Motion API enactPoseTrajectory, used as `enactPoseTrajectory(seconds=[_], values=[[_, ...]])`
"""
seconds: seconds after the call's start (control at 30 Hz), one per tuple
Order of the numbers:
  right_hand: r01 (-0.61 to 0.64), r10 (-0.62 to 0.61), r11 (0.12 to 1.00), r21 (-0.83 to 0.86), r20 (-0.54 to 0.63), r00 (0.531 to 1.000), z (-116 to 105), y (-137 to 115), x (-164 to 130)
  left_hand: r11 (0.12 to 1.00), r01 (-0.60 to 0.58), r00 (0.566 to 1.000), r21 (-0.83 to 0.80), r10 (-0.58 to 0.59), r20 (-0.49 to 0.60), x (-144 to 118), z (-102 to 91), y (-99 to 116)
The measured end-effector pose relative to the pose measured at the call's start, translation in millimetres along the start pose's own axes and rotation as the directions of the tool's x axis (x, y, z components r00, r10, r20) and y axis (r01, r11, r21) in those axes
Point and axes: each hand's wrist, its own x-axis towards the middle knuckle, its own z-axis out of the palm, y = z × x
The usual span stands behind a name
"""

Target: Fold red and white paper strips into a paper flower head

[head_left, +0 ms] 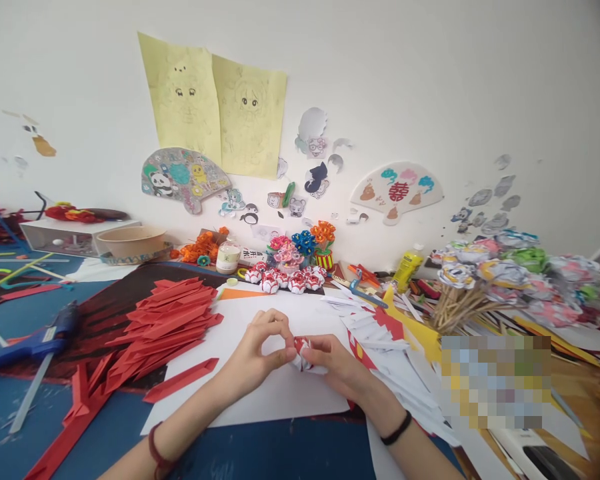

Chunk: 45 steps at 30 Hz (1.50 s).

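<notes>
One head-worn view looks forward and down, close over the table, probably facing the wall.

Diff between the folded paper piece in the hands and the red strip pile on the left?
The folded piece is red and white, a small bunched form, pinched by left hand and right hand. The red strip pile is plain red, long flat pointed strips, lying untouched. Both are folded paper.
</notes>
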Motion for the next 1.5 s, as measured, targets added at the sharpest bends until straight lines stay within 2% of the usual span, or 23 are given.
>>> enactPoseTrajectory(seconds=[0.23, 0.4, 0.6, 0.73, 0.83, 0.9, 1.0, 1.13, 1.2, 1.33, 1.4, 1.5], values=[[-0.013, 0.014, 1.000, -0.019, 0.031, 0.999, -1.0, -2.0, -1.9, 0.994, 0.048, 0.998, -0.094, -0.051, -0.035, 1.0, 5.6, -1.0], [0.001, 0.001, 0.999, -0.054, 0.035, 0.999, -0.1, -1.4, -2.3, 0.994, 0.066, 0.995, -0.092, -0.073, -0.070, 0.8, 6.3, -1.0], [0.010, -0.006, 0.997, -0.079, 0.050, 0.999, -0.7, -0.1, -2.4, 0.999, 0.027, 0.996, -0.039, -0.030, -0.089, 0.0, 8.3, -4.5], [0.046, -0.040, 0.993, -0.106, 0.058, 0.998, 0.2, 0.6, -0.5, 0.996, 0.000, 0.989, 0.085, 0.012, -0.147, 0.8, 8.6, -7.1], [0.077, -0.077, 0.985, -0.157, 0.005, 0.997, 1.1, 1.3, 1.0, 0.981, -0.013, 0.973, 0.193, 0.056, -0.223, 1.5, 5.7, -7.0], [0.114, -0.127, 0.975, -0.190, -0.060, 0.990, 1.0, 1.2, 1.5, 0.978, -0.043, 0.967, 0.206, 0.092, -0.236, 1.6, 3.3, -5.7], [0.192, -0.225, 0.954, -0.231, -0.125, 0.966, -0.7, 0.6, 2.3, 0.981, -0.046, 0.973, 0.189, 0.087, -0.216, 1.1, 2.3, -3.9], [0.315, -0.372, 0.886, -0.341, -0.116, 0.921, -3.2, 2.3, 4.4, 0.981, 0.007, 0.991, 0.193, 0.018, -0.130, 0.0, 8.9, -8.1], [0.317, -0.411, 0.837, -0.446, -0.130, 0.902, -3.2, 4.7, 5.4, 0.984, 0.024, 0.998, 0.174, -0.013, -0.063, -0.9, 14.0, -13.5], [0.299, -0.479, 0.688, -0.661, -0.105, 0.871, -3.3, 11.3, 7.5, 0.987, 0.036, 0.999, 0.157, -0.034, -0.017, -3.1, 21.2, -23.9], [0.304, -0.474, 0.660, -0.687, -0.066, 0.878, -5.2, 14.1, 8.5, 0.984, 0.042, 0.999, 0.174, -0.040, -0.016, -2.9, 21.5, -26.9], [0.274, -0.395, 0.710, -0.649, -0.044, 0.917, -10.7, 14.6, 8.5, 0.973, 0.050, 0.999, 0.224, -0.047, -0.019, -0.3, 18.0, -31.4]])
